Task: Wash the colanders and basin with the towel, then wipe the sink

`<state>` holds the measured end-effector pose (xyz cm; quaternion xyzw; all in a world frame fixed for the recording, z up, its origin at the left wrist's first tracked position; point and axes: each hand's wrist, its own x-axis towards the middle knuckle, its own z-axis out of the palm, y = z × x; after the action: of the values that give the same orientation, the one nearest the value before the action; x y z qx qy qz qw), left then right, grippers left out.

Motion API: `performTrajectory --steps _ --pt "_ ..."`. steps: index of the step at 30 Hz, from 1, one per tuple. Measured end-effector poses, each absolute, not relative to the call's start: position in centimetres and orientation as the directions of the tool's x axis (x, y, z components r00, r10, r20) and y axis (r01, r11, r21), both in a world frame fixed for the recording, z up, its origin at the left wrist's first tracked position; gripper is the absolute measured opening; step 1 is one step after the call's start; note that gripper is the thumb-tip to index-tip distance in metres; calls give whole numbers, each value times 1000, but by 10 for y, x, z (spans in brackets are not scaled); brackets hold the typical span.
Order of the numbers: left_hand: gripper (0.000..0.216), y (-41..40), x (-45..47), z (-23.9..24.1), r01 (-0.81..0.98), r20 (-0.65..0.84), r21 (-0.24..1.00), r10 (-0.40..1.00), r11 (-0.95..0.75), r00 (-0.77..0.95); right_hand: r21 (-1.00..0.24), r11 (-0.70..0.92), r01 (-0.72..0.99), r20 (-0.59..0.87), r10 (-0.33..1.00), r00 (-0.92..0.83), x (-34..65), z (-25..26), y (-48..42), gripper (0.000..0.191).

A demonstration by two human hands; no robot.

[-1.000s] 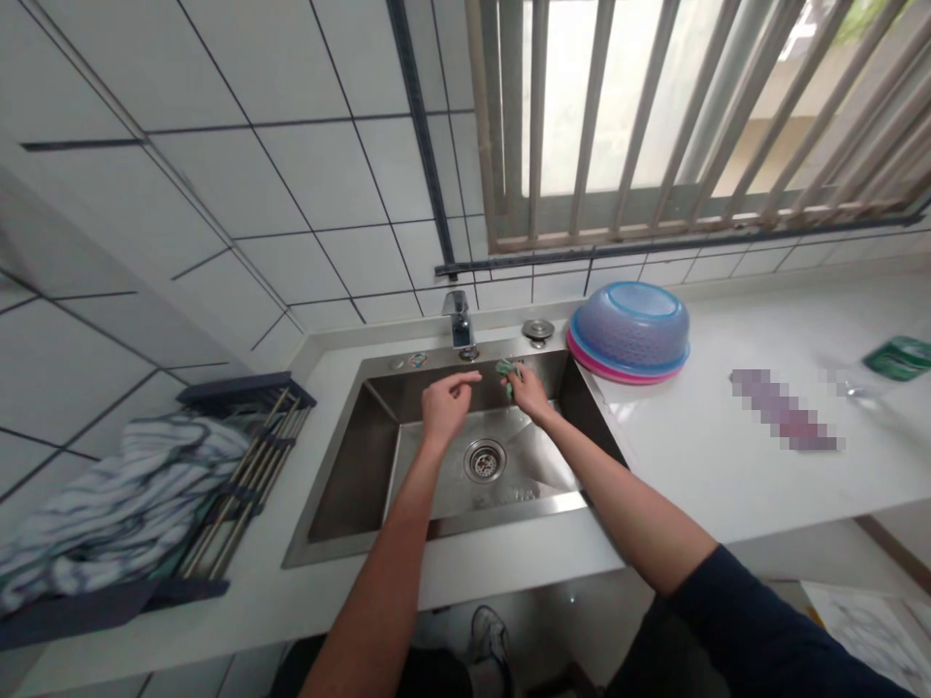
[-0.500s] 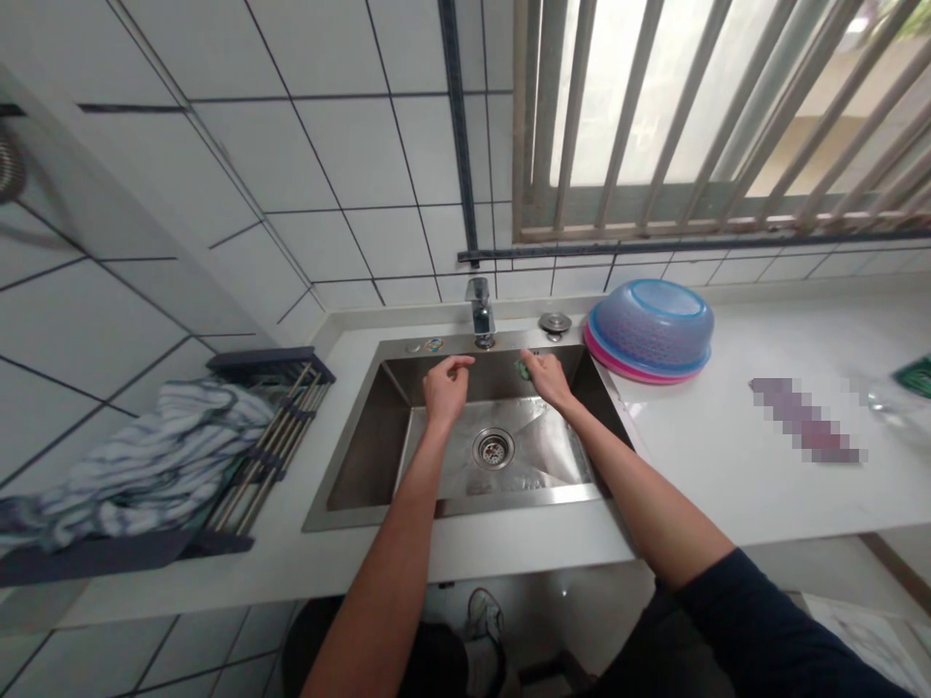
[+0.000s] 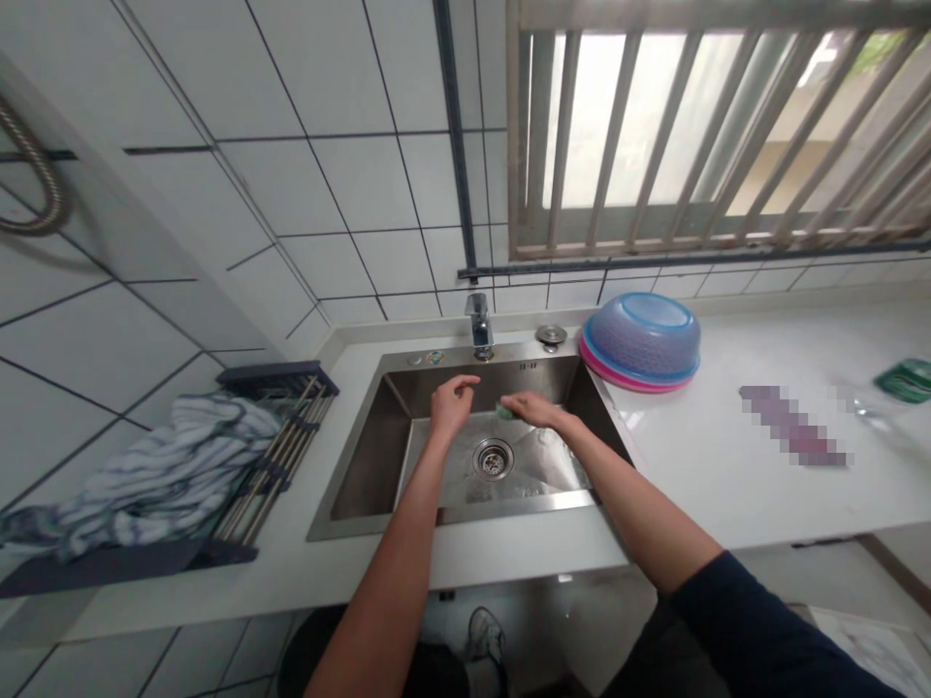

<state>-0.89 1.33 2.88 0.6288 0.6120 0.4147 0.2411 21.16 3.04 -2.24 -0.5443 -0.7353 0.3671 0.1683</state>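
Over the stainless steel sink (image 3: 582, 499), my right hand (image 3: 534, 408) grips a small green scouring pad (image 3: 504, 412), mostly covered by the fingers. My left hand (image 3: 452, 402) is above the sink left of the pad, apart from it. Its fingers are loosely bent with a gap by the thumb, and I see nothing in them. Behind the hands stands the chrome faucet (image 3: 480, 328) on the back rim. The drain (image 3: 493, 460) lies below and between my wrists, and the sink floor around it looks wet.
Right of the sink, a blue basket (image 3: 640, 339) sits upside down on a pink basin (image 3: 636, 381). A drain strainer (image 3: 551, 335) lies near the faucet. At left, a striped cloth (image 3: 167, 465) covers part of a metal rod rack (image 3: 280, 456). A green item (image 3: 906, 380) lies far right.
My right hand has moved left and down from the sink's back right wall with the scouring pad, closer to my left hand. The left hand keeps its shape; the view has tilted slightly upward.
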Motion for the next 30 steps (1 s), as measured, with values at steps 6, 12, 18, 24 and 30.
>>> performTrajectory --steps 6,12,18,24,30 --pt "28 -9 -29 24 532 203 805 965 -262 168 -620 95 779 -360 847 -390 210 -43 15 22" --pt "29 -60 -89 31 701 229 645 952 -306 204 -552 102 828 -259 922 -287 214 -30 21 8" --pt "37 -120 -155 23 859 234 415 948 -298 216 -690 106 716 -38 983 -182 244 8 49 19" --pt "34 -167 -164 7 875 366 357 911 -327 191 -775 62 628 6 996 -91 245 67 109 17" --pt "28 -190 -150 5 881 530 352 843 -317 91 -345 93 934 9 995 -96 207 61 123 21"
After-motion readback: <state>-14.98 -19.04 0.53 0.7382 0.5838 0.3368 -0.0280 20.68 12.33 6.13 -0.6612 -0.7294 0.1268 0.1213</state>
